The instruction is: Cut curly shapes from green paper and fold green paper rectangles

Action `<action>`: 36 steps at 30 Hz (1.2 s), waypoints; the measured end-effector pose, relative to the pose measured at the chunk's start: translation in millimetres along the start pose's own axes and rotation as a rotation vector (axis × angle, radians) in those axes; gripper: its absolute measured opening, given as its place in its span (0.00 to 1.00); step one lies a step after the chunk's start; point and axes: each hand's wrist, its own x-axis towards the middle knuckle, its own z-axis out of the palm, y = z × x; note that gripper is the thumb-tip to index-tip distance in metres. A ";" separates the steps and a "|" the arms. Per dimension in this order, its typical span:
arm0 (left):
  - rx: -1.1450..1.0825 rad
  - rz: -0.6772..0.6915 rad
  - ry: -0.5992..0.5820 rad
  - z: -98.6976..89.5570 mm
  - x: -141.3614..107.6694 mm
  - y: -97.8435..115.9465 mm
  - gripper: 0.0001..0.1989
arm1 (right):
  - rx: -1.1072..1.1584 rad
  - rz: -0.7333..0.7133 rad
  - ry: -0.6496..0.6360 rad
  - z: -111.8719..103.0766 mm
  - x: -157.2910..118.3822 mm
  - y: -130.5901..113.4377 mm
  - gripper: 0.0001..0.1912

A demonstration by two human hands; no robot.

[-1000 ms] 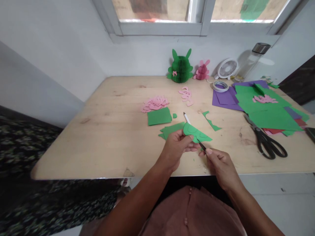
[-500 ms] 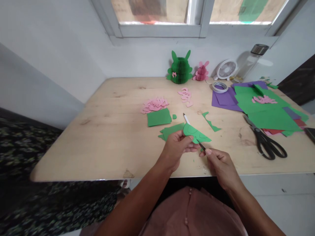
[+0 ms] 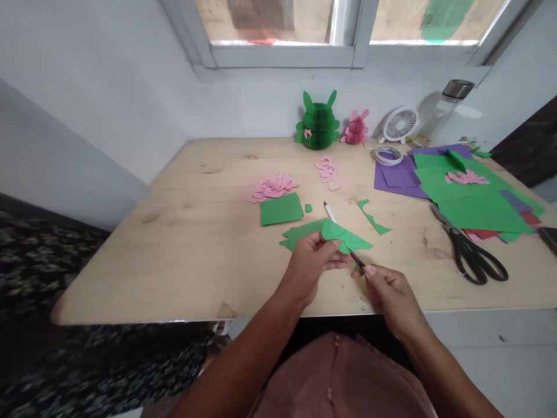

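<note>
The cutting looks partway through. The person's left hand [image 3: 315,255] pinches a green piece [image 3: 348,239], thumb on top, held on the near side of the white pen [image 3: 330,212] and covering the pen's near end from view. The right hand's [image 3: 389,288] grip is closed on a slim dark tool [image 3: 357,258], its tip at the piece's near edge; whether it is scissors or a knife cannot be told. That edge looks partly shaped, while curved outlines inside the piece appear uncut, so these seem to be what is left on it.

Right of the pen lies an irregular green strip [image 3: 373,218], likely an offcut. Left of and beyond it, a heap of pink cut-outs [image 3: 276,186] looks done. Nearer the pen, left of it, green cards [image 3: 281,210] lie on the desk [image 3: 195,249]. Well beyond the pen stand a green paper rabbit [image 3: 318,125] and a pink paper rabbit [image 3: 356,129], both apparently complete.
</note>
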 end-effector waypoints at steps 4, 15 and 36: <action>-0.005 0.005 0.004 0.9 -0.9 -2.0 0.08 | 0.005 -0.022 0.023 3.0 1.2 -1.2 0.24; 0.011 -0.010 0.005 1.8 -3.8 1.6 0.08 | -0.006 -0.020 0.025 4.1 1.8 -1.1 0.26; -0.144 -0.118 -0.089 -1.6 -4.8 -1.0 0.09 | -0.076 -0.151 0.053 10.0 -2.2 -9.5 0.25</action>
